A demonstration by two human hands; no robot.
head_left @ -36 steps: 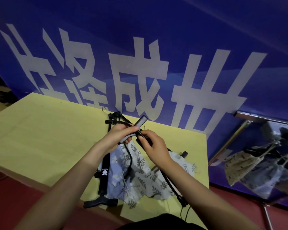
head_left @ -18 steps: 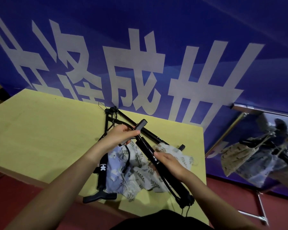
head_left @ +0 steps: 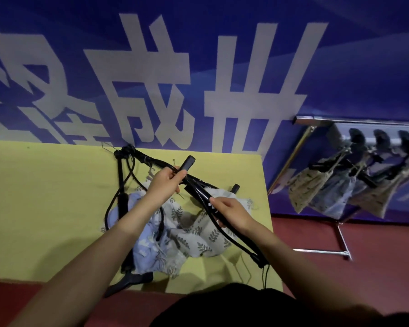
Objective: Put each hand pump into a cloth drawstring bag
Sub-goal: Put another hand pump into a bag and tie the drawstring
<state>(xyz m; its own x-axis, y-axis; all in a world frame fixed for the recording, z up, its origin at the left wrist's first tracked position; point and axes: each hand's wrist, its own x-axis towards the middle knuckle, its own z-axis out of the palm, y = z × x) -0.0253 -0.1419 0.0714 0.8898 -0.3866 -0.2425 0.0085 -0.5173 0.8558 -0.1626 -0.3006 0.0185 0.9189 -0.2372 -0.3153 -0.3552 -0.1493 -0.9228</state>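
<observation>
Hand pump (head_left: 200, 193), black, held up over the right half of the desk (head_left: 45, 197), slanting from the far handle down toward the near right corner. Left hand (head_left: 164, 182) is wrapped round the handle end; right hand (head_left: 229, 212) grasps the barrel lower down, thumb on top near the white logo. The pump's hose (head_left: 232, 237) loops below the barrel to its base past the desk's near edge.

Change in the last second: both hands were bunched together at the handle; the right hand has since slid down the barrel and the pump has swung clear of the pile. My read is that the pump is now free and ready to be aimed at a bag.

Cloth bags (head_left: 187, 232), leaf-printed, lie crumpled under the hands, none opened. Two more pumps stay on the desk: one (head_left: 122, 208) running from far edge to near edge left of the bags, another (head_left: 151, 160) angled along the far side. Off to the right, a metal rack (head_left: 316, 147) carries bagged pumps (head_left: 316, 185) hanging.
</observation>
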